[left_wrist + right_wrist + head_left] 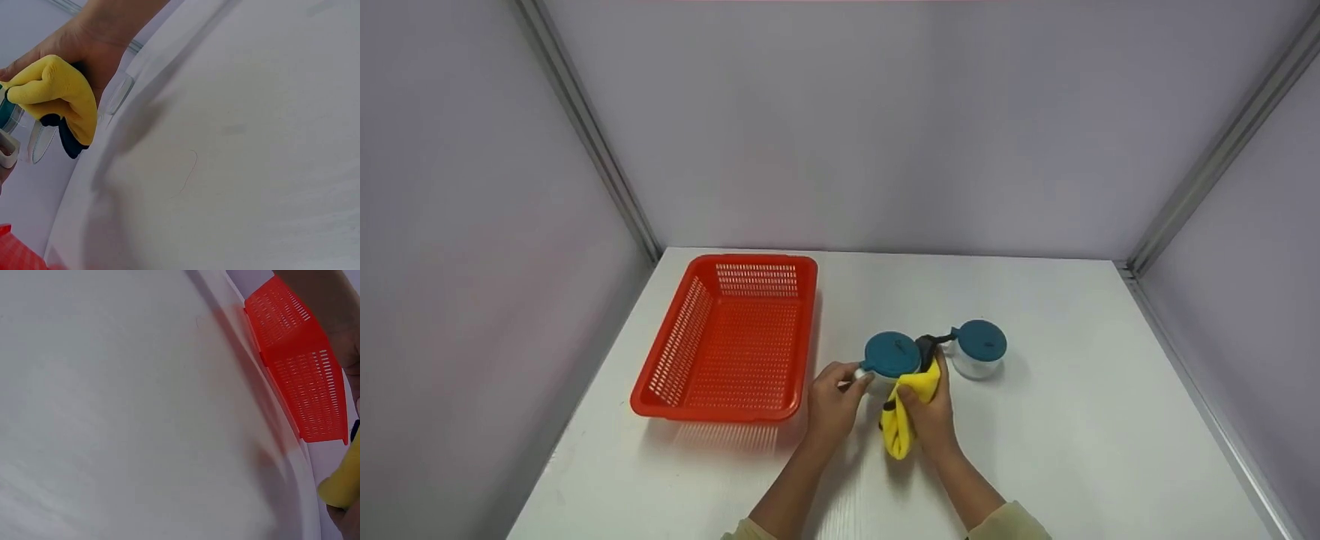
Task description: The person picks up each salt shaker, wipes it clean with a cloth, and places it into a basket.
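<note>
From my end, the red basket (712,413) sits furthest left on the white surface (1072,420), its long side running away from the person. Just beside it, I see the left hand (834,397) with fingers closed in a pinch on the pale handle (861,373) of the nearer jar (892,355). That jar is about upright, teal lid up, handle pointing left, and looks raised off the surface. The right hand (932,414) grips a yellow cloth (919,385), which slants down toward the person and hides part of the jar's side from me. Rightmost, a second jar (979,341) stands upright, lid on.
</note>
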`<state>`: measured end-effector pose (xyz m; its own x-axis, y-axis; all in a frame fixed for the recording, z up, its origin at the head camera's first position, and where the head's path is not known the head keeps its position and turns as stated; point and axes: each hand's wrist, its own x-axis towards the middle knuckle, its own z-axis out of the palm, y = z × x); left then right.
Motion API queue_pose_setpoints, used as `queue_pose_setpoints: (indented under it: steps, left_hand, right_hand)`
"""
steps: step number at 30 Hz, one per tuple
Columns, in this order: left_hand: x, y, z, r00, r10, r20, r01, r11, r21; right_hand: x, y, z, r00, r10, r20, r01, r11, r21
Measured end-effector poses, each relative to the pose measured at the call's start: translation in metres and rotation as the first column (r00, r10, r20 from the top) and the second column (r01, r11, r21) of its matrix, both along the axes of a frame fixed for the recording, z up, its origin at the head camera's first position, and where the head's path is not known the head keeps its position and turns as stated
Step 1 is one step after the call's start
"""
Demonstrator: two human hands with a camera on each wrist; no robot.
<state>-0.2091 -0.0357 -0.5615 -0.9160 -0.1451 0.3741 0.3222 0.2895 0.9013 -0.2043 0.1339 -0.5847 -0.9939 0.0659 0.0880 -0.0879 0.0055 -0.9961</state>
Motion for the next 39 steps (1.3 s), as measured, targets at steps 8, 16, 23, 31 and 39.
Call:
queue_pose_setpoints:
  steps: [8,16,23,31,39]
  left_hand:
    - [-0.001,-0.001,-0.001,1.0,-0.014,0.015,0.014,1.0,0.003]
    - [-0.002,-0.003,-0.002,0.998,-0.052,-0.022,0.052,0.999,-0.003]
    - [-0.003,-0.004,-0.004,0.998,-0.064,0.007,0.064,0.998,0.002]
    - [-0.003,-0.007,-0.003,0.997,-0.071,0.015,0.072,0.997,-0.019]
    - [-0.003,-0.011,-0.001,0.995,-0.095,0.039,0.097,0.994,-0.051]
  right_hand:
    - [-0.001,0.001,0.001,0.998,-0.006,0.068,0.01,0.998,-0.056]
    - [-0.003,0.004,0.008,0.986,0.037,0.165,0.006,0.967,-0.253]
    - [-0.008,0.012,0.014,0.965,0.063,0.255,0.004,0.967,-0.255]
    - [-0.016,0.019,0.022,0.935,0.078,0.345,-0.013,0.982,-0.186]
    - [-0.02,0.025,0.028,0.891,0.133,0.434,-0.066,0.984,-0.166]
